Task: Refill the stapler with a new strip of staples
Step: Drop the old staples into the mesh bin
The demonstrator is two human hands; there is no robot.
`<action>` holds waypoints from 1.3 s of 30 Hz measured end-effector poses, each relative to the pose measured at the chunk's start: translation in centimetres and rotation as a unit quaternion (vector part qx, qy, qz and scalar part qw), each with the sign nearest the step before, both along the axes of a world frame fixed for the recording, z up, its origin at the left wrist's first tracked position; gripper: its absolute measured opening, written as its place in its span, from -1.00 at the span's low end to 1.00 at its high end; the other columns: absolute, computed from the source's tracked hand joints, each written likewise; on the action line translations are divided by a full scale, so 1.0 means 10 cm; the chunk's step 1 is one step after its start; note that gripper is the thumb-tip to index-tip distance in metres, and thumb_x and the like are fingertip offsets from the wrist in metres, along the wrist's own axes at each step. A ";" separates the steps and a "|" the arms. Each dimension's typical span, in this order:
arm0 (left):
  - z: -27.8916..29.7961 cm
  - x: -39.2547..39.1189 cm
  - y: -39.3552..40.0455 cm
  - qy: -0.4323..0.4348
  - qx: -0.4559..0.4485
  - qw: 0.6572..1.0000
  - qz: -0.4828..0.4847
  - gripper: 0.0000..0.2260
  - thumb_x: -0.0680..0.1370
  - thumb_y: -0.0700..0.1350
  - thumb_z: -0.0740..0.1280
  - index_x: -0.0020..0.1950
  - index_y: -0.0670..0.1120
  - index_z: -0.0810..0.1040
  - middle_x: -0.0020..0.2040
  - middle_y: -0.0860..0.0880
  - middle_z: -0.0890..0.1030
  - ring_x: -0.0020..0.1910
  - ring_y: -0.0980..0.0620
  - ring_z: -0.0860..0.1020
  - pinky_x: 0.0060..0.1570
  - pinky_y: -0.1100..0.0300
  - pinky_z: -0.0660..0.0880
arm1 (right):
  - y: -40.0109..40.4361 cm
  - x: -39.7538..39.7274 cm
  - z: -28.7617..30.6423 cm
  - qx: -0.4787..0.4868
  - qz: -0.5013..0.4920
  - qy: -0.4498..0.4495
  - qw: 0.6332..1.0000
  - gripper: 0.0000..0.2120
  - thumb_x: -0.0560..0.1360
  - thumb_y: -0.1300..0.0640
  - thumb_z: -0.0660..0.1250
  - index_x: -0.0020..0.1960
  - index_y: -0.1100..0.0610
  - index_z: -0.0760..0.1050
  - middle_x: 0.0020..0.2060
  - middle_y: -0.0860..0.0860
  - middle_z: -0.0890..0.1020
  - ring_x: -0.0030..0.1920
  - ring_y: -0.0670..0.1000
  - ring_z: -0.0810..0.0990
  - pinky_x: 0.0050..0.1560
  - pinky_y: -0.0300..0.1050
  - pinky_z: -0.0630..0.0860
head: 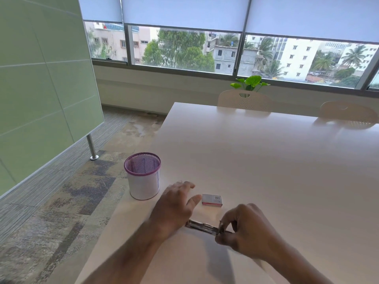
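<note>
stapler (202, 225): metal, lying flat, blurred | right hand (244, 226) grip: pinching its end | left hand (176, 203) grip: spread, empty

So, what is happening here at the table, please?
A person sits at a white table and works on a metal stapler lying near its front edge. The right hand pinches one end of it, while the left hand rests open over the other end. A small closed box, probably staples, lies just beyond the hands and looks untouched. A mesh pen holder stands at the table's left edge. No strip of staples is visible yet.
</note>
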State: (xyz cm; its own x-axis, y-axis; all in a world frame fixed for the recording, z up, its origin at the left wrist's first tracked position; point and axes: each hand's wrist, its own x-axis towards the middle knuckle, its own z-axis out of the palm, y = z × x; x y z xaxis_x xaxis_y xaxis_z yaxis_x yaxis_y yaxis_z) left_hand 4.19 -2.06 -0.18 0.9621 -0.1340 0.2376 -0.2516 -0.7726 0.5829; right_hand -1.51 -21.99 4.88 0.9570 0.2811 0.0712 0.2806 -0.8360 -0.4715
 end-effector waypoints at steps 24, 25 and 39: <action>-0.08 0.10 0.03 0.057 0.126 0.990 -0.024 -0.42 0.61 0.24 0.14 0.56 -0.01 0.25 0.62 -0.03 0.19 0.60 0.03 0.07 0.56 0.03 -0.10 | 0.39 0.47 0.93 -0.024 0.079 0.195 0.977 -0.85 0.31 0.32 0.47 -0.34 0.09 0.67 -0.48 0.00 0.57 -0.49 -0.08 0.45 -0.38 -0.21 0.40; -0.07 0.10 0.03 0.056 0.126 0.990 -0.024 -0.43 0.61 0.23 0.15 0.55 -0.02 0.28 0.61 -0.05 0.23 0.59 0.02 0.10 0.56 0.03 -0.08 | 0.51 0.53 1.01 -0.028 0.098 0.199 0.975 -0.87 0.33 0.35 0.46 -0.29 0.14 0.68 -0.49 0.01 0.57 -0.54 -0.10 0.44 -0.44 -0.25 0.40; -0.11 0.09 0.02 0.033 0.130 0.991 -0.014 -0.42 0.54 0.23 0.12 0.49 -0.01 0.36 0.54 -0.05 0.35 0.54 -0.03 0.22 0.56 0.01 0.02 | 1.77 1.02 1.07 -0.066 0.142 -0.071 0.985 -0.75 0.36 0.39 0.25 -0.10 0.30 0.69 -0.13 0.26 0.73 -0.03 0.23 0.67 -0.06 0.02 0.65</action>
